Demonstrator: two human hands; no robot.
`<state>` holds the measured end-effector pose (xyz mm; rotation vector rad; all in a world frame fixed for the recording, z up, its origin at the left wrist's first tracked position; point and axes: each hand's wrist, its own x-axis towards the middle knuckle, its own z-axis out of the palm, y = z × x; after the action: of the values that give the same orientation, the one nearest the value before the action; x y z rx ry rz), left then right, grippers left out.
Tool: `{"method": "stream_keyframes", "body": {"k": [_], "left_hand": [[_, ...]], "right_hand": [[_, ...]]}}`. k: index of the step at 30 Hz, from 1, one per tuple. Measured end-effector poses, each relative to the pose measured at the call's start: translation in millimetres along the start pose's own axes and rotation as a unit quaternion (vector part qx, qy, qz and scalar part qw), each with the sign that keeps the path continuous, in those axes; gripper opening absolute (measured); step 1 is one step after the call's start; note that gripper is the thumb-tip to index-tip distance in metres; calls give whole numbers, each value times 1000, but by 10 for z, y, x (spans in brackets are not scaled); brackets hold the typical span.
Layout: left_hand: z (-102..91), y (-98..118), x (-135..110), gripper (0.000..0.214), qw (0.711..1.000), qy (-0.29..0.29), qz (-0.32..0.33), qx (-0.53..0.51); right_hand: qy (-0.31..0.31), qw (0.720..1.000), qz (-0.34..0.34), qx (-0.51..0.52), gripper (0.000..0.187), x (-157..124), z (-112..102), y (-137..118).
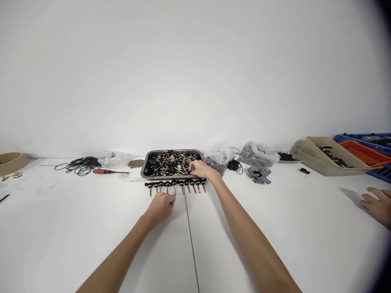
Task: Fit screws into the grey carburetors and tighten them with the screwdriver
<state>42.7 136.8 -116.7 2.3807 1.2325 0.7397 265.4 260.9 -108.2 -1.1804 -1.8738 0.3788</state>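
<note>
A metal tray (146, 165) full of black rings and brass bolts stands at the far middle of the white table. In front of it lies a row of several assembled bolts (175, 186) with black heads. My left hand (160, 206) rests on the table just below the row, fingers curled in a pinch at one bolt's tip. My right hand (200, 168) reaches over the tray's front right edge, fingers bent down among the parts; what they hold, if anything, is hidden.
A red-handled screwdriver (106, 171), black rubber rings (80, 165) and plastic bags (115, 160) lie left of the tray. Bags of parts (258, 154), a grey metal piece (259, 174), beige (324, 160), orange and blue bins lie right. Another person's hand (378, 205) rests at the right edge.
</note>
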Motion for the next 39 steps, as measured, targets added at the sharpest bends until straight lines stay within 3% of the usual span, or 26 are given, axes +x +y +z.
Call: {"method": "stream_keyframes", "body": {"k": [7, 14, 21, 31, 35, 39], "left_hand": [[-21, 24, 2, 25, 1000, -1, 2, 4], [-32, 46, 1, 24, 1000, -15, -11, 7], [-19, 41, -5, 25, 1000, -18, -11, 7], [7, 25, -20, 24, 1000, -18, -4, 9], [18, 17, -6, 24, 1000, -16, 1, 11], [14, 18, -1, 23, 1000, -14, 6, 17]], "right_hand": [[2, 1000, 7, 2, 14, 11, -30, 29], [-65, 997, 34, -4, 6, 169, -383, -78], [-122, 990, 67, -35, 24, 184, -501, -284], [-128, 986, 89, -57, 28, 187, -375, -308], [-141, 986, 68, -60, 23, 169, -154, -525], [-206, 976, 42, -49, 21, 88, 126, -774]]}}
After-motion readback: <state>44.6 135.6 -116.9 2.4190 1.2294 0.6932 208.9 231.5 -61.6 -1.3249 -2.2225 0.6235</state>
